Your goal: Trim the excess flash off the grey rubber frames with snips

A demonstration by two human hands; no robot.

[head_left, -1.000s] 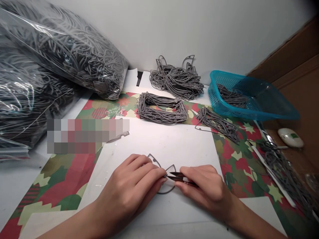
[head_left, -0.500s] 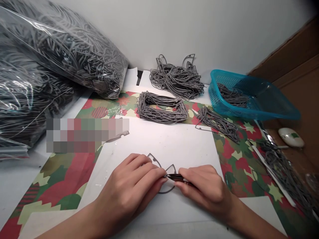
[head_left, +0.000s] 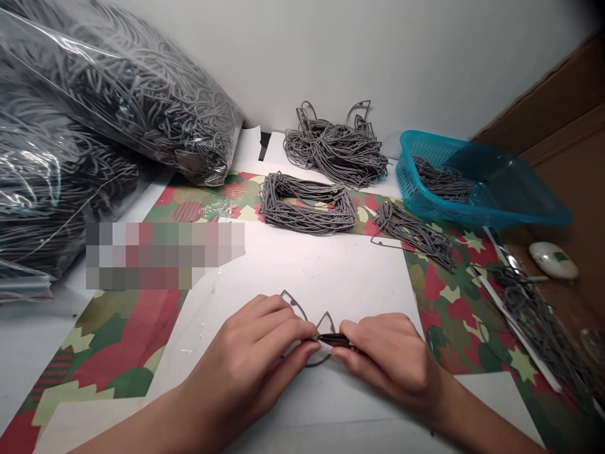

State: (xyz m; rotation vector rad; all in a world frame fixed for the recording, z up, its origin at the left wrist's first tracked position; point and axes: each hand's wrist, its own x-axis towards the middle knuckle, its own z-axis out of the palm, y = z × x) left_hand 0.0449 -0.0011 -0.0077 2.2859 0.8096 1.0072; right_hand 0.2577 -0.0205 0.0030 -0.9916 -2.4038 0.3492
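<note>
Over the white paper [head_left: 359, 277], my left hand [head_left: 259, 353] is closed on a thin grey rubber-like frame [head_left: 326, 320], pinching it between thumb and fingers. Loops of the frame stick out above and below the fingertips. My right hand [head_left: 390, 353] grips a dark pointed tool, which looks like tweezers [head_left: 334, 340]. Its tip points left and meets the frame at my left fingertips. The exact contact is too small to tell.
Bundled grey frames [head_left: 307, 224] lie behind the paper, with a tangled pile [head_left: 335, 154] farther back and a smaller bundle [head_left: 416, 236] to the right. Large clear bags [head_left: 165, 94] stand at left. A blue basket [head_left: 510, 167], white mouse [head_left: 553, 260] and white stick [head_left: 520, 331] are at right.
My left thumb has shifted slightly, and the tool tip sits a little lower and to the right. Both hands keep their grip.
</note>
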